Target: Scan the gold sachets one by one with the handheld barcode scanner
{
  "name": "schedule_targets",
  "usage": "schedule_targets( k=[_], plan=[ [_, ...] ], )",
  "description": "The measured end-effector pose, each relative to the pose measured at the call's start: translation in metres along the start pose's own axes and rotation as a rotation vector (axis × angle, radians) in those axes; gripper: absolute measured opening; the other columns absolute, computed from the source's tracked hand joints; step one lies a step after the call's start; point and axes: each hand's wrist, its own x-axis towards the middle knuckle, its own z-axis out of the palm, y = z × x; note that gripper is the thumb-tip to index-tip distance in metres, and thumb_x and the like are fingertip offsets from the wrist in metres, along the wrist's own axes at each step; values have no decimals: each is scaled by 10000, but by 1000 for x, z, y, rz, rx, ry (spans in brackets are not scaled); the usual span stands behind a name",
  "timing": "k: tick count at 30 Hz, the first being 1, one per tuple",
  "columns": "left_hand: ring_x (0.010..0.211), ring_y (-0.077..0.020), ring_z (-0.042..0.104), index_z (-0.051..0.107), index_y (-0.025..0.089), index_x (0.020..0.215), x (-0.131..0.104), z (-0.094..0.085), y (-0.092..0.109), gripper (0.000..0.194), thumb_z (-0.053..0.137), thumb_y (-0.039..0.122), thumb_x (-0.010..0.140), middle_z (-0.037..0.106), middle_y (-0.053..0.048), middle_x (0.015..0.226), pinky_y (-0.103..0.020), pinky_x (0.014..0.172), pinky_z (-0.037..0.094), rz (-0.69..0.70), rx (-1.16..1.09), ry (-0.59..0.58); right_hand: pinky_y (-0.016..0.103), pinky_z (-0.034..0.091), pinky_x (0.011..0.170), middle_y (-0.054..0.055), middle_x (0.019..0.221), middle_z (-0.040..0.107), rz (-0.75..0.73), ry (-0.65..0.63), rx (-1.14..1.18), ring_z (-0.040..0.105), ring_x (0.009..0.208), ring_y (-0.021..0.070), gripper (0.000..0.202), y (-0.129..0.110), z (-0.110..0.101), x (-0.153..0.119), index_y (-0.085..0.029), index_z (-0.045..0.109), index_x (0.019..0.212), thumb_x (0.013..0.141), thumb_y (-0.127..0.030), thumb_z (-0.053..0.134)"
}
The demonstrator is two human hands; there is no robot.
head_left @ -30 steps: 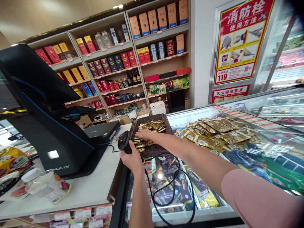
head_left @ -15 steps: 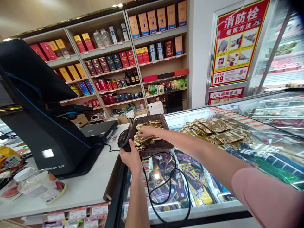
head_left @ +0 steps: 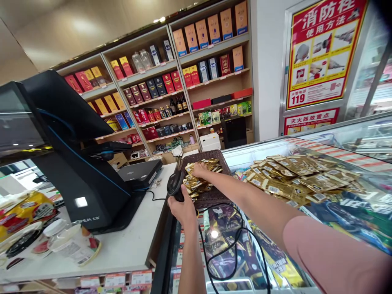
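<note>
My left hand [head_left: 183, 209] is wrapped round the handle of a black barcode scanner [head_left: 174, 183], held beside the left edge of a brown woven basket [head_left: 213, 197]. Inside the basket lie many small gold foil packets [head_left: 197, 184]. My right hand [head_left: 200, 169] reaches down among them, its fingertips hidden by foil, so I cannot make out whether a packet is gripped. A larger pile of gold packets [head_left: 290, 175] is spread on the glass top to the right. The scanner's black cable [head_left: 235, 245] loops over the glass below the basket.
A glass-topped freezer [head_left: 263, 148] with bagged goods inside runs under the basket. On the white counter [head_left: 131, 245] at left stand a black checkout terminal [head_left: 88, 171], a plastic tub [head_left: 75, 245] and a yellow bag [head_left: 27, 212]. Shelves of boxes [head_left: 159, 85] line the back wall.
The whole view has shifted, so everything sits further right and the counter shows more. My right hand has moved slightly deeper into the basket's packets. My left hand still holds the scanner.
</note>
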Motion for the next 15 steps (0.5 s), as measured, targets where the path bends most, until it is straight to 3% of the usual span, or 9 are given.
schedule_targets(
  k=[4,9,12,15],
  plan=[
    [782,-287,693,625,192,1067,-1,2,-3,537,462,657,854,663,-100,825,-393,646,549,16,20,-13,372,363,1023,207,1338,571,8,14,-7,465,1293,328,493,-3,6,4,-115,569,1330,859,-259,597],
    [760,-276,695,627,210,1074,1,3,-10,516,429,643,876,658,-91,807,-379,622,546,62,31,-98,484,269,1098,171,1552,339,-100,-36,-35,281,1425,379,498,5,10,1,-205,574,1350,901,-421,568],
    [767,-280,695,622,195,1071,1,2,-8,516,450,637,868,664,-93,817,-388,631,550,45,27,-63,532,271,1088,186,1453,479,-253,-109,-47,379,1372,385,496,8,11,-1,-197,610,1296,904,-495,558],
    [789,-283,697,619,195,1035,0,2,-2,508,466,645,856,667,-98,827,-392,648,556,22,21,-12,478,368,1025,172,1248,637,-305,-85,-19,550,1207,340,372,10,8,-2,-167,673,1150,863,-401,640]
  ],
)
